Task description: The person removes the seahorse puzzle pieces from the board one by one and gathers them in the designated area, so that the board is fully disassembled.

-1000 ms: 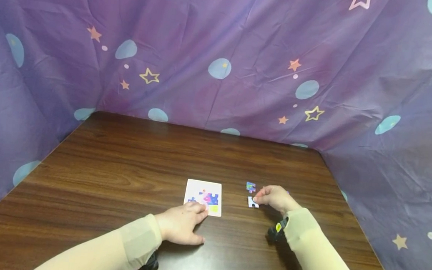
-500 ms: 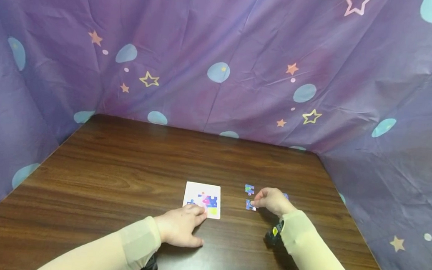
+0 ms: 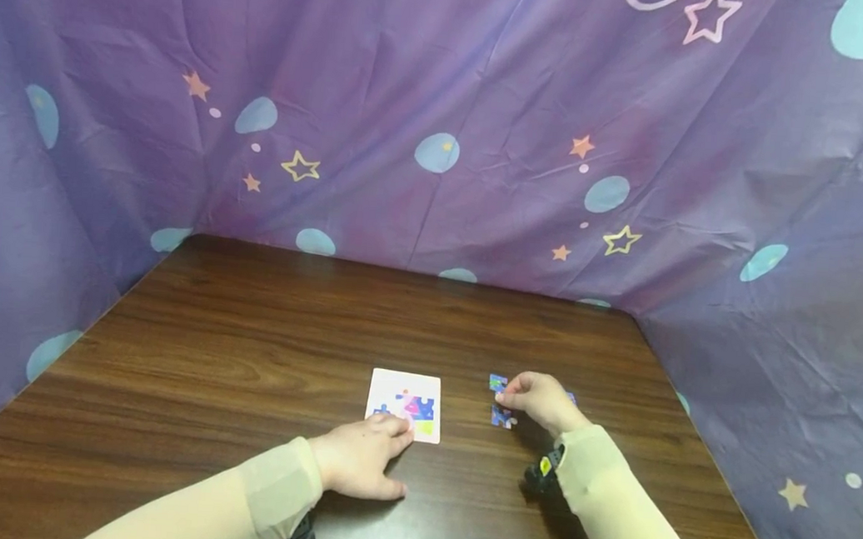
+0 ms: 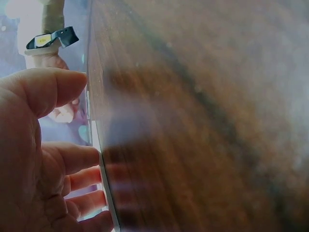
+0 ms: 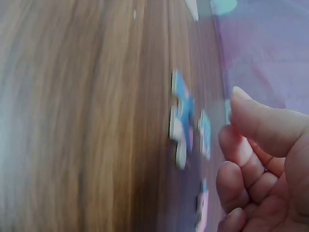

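Note:
My left hand rests with outstretched fingers on the lower left part of a white puzzle board, which bears blue, pink and yellow shapes. In the left wrist view, the fingertips touch the board's edge. To the right of the board lies a blue printed jigsaw piece, flat on the table. A second blue and green piece lies just behind it. My right hand hovers beside these two, its fingers loosely bent. In the right wrist view, nothing shows between thumb and fingers.
Another jigsaw piece lies partly hidden behind the right hand; a pink-edged piece shows low in the right wrist view. The brown wood-grain table is bordered by purple curtains at the back and sides.
The nearer jigsaw piece looked mostly white in the right fingers and now shows blue. The right hand has let go of it and shifted slightly toward the farther piece. The left hand stays put.

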Demonstrator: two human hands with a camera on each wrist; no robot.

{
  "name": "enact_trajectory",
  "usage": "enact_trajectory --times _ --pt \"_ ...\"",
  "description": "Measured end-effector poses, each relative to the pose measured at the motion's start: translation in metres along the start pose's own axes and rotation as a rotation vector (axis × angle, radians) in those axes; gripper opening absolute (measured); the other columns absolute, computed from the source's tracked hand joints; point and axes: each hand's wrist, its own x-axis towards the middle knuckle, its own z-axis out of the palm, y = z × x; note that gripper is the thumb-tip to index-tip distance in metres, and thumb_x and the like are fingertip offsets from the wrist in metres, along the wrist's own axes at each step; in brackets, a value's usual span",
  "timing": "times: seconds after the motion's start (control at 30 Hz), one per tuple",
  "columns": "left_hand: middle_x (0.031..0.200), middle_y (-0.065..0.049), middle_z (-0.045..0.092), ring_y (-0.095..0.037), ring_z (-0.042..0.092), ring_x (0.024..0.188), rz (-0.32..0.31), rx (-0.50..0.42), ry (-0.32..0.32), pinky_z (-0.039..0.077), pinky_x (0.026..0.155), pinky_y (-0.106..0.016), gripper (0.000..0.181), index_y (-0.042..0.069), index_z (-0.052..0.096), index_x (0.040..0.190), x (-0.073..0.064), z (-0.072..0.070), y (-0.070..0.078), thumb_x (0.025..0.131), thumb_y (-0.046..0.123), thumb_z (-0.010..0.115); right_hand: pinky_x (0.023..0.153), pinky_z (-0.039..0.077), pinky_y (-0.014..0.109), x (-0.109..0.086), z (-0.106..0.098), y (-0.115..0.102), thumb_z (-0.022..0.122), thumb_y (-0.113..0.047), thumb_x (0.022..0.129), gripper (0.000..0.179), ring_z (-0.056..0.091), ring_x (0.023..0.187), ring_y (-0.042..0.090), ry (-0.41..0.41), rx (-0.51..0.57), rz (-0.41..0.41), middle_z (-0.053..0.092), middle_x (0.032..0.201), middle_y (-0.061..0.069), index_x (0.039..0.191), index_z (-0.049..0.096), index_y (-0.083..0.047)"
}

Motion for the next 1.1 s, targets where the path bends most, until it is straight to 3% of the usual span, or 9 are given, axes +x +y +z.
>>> enact_trajectory --times 0.17,0.43,0.87,1.1 --pt "0.144 -0.008 0.046 -0.026 0.041 0.133 0.001 0.000 0.001 0.033 0.110 -0.034 0.076 0.005 0.050 0.139 -0.001 0.000 0.001 0.082 0.054 0.063 0.056 0.045 0.027 0.000 0.012 -0.016 0.076 -0.013 0.082 0.018 0.052 0.061 0.014 -0.012 0.053 -0.021 0.057 0.066 -0.001 0.077 0.061 -0.004" --pt "0.144 -0.009 0.046 -0.027 0.041 0.132 0.001 -0.007 0.004 0.033 0.111 -0.036 0.076 0.005 0.050 0.139 0.000 0.001 0.001 0.081 0.053 0.064 0.072 0.042 0.030 0.006 0.041 -0.042 0.078 -0.016 0.080 0.014 0.053 0.078 0.015 -0.016 -0.035 -0.082 0.062 0.078 -0.001 0.079 0.066 -0.008" --pt "0.144 -0.010 0.045 -0.029 0.041 0.133 -0.006 -0.030 0.010 0.032 0.111 -0.037 0.075 0.006 0.049 0.139 0.001 0.003 0.000 0.082 0.053 0.063 0.067 0.048 0.026 0.014 0.088 -0.069 0.077 -0.006 0.078 0.012 0.056 0.071 0.011 -0.130 0.032 -0.195 0.064 0.075 -0.001 0.086 0.069 -0.003" --pt "0.146 -0.011 0.043 -0.030 0.040 0.134 0.000 -0.028 0.001 0.031 0.112 -0.038 0.076 0.004 0.049 0.139 0.000 0.002 0.001 0.083 0.053 0.062 0.071 0.049 0.025 0.018 0.103 -0.069 0.080 -0.005 0.074 0.018 0.058 0.076 0.011 -0.179 0.082 -0.176 0.067 0.080 -0.001 0.089 0.070 -0.002"
